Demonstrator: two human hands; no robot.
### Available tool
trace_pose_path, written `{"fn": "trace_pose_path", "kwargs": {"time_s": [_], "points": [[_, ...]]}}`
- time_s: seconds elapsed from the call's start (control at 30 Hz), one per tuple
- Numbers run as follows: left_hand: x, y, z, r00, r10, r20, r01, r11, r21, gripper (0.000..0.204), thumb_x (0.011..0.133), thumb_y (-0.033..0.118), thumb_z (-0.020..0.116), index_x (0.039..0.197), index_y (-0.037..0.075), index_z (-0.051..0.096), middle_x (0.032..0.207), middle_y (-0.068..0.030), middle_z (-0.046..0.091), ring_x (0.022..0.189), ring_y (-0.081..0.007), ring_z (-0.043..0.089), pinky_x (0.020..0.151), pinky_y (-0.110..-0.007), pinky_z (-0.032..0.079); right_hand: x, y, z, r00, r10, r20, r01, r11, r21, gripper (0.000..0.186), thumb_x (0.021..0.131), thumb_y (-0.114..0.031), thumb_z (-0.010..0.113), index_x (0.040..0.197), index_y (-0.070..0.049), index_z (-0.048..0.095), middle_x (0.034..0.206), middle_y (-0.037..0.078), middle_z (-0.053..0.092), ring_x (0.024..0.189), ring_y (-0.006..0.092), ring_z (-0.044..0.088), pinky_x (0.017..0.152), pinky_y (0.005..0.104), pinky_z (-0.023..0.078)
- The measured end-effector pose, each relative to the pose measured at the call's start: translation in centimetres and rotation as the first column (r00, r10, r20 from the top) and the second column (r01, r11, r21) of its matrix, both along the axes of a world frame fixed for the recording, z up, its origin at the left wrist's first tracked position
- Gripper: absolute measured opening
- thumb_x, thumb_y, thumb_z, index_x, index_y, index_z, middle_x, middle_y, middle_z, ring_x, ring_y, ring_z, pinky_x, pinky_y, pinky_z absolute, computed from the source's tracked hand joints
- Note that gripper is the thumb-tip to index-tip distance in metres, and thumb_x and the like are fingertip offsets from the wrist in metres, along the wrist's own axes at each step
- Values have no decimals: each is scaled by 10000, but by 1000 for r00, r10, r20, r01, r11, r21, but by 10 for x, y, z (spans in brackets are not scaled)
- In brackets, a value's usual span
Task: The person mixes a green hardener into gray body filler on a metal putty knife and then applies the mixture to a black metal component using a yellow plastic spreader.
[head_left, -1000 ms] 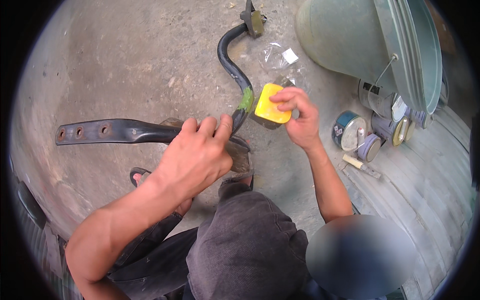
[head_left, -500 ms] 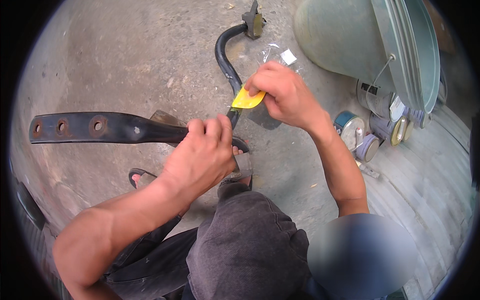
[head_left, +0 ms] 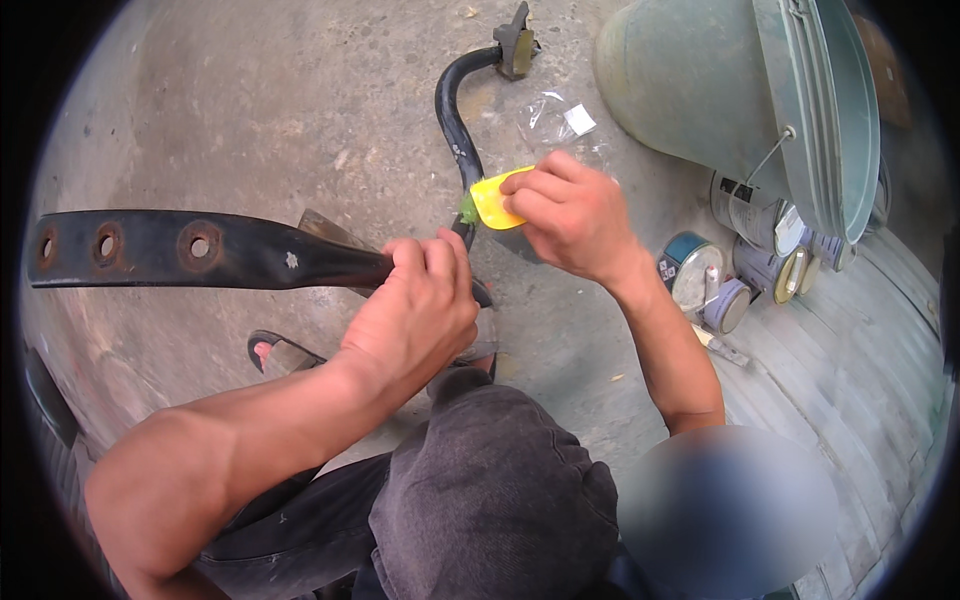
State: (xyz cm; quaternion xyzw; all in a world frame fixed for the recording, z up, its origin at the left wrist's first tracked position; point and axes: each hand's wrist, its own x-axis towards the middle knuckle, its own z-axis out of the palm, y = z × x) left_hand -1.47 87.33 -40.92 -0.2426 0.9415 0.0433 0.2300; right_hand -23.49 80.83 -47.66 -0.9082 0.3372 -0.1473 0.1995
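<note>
My left hand (head_left: pixel 415 305) is wrapped round a black metal bar (head_left: pixel 245 250), whose flattened end with rust-ringed holes points left. Beyond that hand the bar curves away into a tube, with a bracket (head_left: pixel 516 52) at its far end. Between thumb and fingers, my right hand (head_left: pixel 580 220) pinches a yellow putty spreader (head_left: pixel 492 205). The spreader's left edge lies against the tube, beside a smear of green paste (head_left: pixel 467 209). Chipped spots show bare metal on the bar. My left hand hides the part it grips.
A large greenish bucket (head_left: pixel 680 90) lies tipped at the upper right. Several cans (head_left: pixel 690 268) and a brush (head_left: pixel 722 346) sit below it, by a ridged pale sheet (head_left: pixel 840 400). Clear plastic wrap (head_left: pixel 548 118) lies on the concrete floor (head_left: pixel 250 110). A sandalled foot (head_left: pixel 275 352) is under the bar.
The spreader has turned, and my right hand has shifted slightly right and down. The flat end of the bar has moved a little left in view. Both hands keep their holds.
</note>
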Motion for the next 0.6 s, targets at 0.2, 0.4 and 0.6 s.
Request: {"fn": "trace_pose_path", "kwargs": {"time_s": [0.2, 0.4, 0.6], "points": [[-8, 3, 0, 999, 6, 35, -5, 1000, -28, 416, 938, 352, 515, 1076, 29, 739, 1210, -202, 631, 936, -281, 587, 798, -461, 461, 4, 1, 4, 1000, -15, -12, 15, 1000, 17, 237, 642, -14, 706, 849, -111, 644, 927, -47, 693, 777, 192, 610, 599, 310, 523], [-16, 5, 0, 998, 9, 56, -7, 999, -33, 367, 943, 244, 495, 1121, 15, 719, 1239, -209, 633, 922, -280, 596, 791, -462, 463, 12, 6, -2, 999, -15, -43, 14, 999, -31, 133, 693, -76, 690, 799, -115, 620, 835, -35, 637, 760, 182, 596, 564, 314, 515], [-19, 6, 0, 998, 2, 60, 0, 999, -36, 382, 942, 232, 492, 1165, 3, 699, 1244, -207, 637, 913, -278, 600, 778, -456, 465, 10, 12, -2, 997, -20, -70, 20, 1000, 5, 82, 723, -120, 672, 751, -110, 596, 754, -12, 575, 758, 181, 588, 551, 320, 509]]}}
